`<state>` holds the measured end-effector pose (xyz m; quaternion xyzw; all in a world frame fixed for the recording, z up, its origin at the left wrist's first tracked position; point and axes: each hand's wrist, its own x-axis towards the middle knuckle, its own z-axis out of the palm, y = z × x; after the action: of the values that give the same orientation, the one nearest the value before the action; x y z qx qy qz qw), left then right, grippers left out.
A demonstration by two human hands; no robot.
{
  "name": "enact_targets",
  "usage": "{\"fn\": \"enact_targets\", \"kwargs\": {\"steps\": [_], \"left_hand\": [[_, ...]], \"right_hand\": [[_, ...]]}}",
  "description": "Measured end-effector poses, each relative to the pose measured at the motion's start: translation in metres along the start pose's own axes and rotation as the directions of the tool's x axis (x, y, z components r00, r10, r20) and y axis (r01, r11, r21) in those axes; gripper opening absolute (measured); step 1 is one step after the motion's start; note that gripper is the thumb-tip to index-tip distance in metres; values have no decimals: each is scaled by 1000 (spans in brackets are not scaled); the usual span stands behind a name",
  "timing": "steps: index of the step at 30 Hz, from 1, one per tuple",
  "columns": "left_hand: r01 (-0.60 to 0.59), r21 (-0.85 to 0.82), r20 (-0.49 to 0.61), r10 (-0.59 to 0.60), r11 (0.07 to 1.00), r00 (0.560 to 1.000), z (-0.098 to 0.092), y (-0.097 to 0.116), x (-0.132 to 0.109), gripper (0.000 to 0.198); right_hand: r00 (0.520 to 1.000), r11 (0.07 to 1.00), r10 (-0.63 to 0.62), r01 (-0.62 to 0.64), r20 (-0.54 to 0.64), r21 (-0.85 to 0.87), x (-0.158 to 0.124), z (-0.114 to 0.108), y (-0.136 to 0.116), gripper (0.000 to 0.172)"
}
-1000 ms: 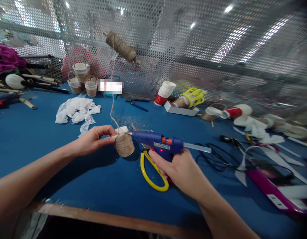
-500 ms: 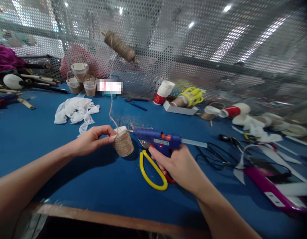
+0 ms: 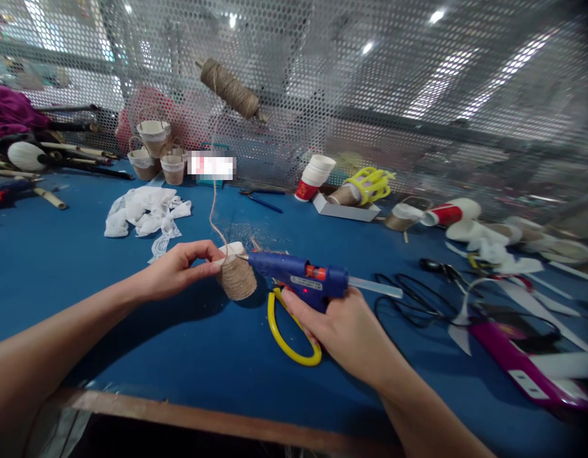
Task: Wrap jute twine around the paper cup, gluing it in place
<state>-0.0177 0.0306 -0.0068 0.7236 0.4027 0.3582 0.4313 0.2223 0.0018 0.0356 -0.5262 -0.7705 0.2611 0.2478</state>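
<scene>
Between the fingers of my left hand is a paper cup, tilted and wrapped most of the way up in brown twine, with a white band bare at its rim. A loose strand of twine runs from the cup up to a twine spool at the mesh. My right hand is closed round the handle of a blue hot glue gun, a clear glue stick poking out of its back. The nozzle meets the cup near the white band. Scissors with yellow handles lie partly hidden beneath the gun.
White lace and several twine-covered baskets are at the back left. Pliers, stacked paper cups and a grey box stand behind. Black cable and a purple power strip lie to the right.
The glue gun has moved slightly left and down, bringing its nozzle from the cup's right edge onto its front near the rim. My left hand and the cup stay nearly still.
</scene>
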Motion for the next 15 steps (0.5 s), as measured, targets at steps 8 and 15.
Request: {"fn": "enact_targets", "kwargs": {"steps": [8,15], "left_hand": [[-18,5,3,18,1000,1000,0,-2,0,14],[-29,6,46,28,1000,999,-4,-2,1,14]], "right_hand": [[995,993,-89,85,-45,-83,-2,7,1,14],[996,992,74,-78,45,103,4,-5,3,32]]}}
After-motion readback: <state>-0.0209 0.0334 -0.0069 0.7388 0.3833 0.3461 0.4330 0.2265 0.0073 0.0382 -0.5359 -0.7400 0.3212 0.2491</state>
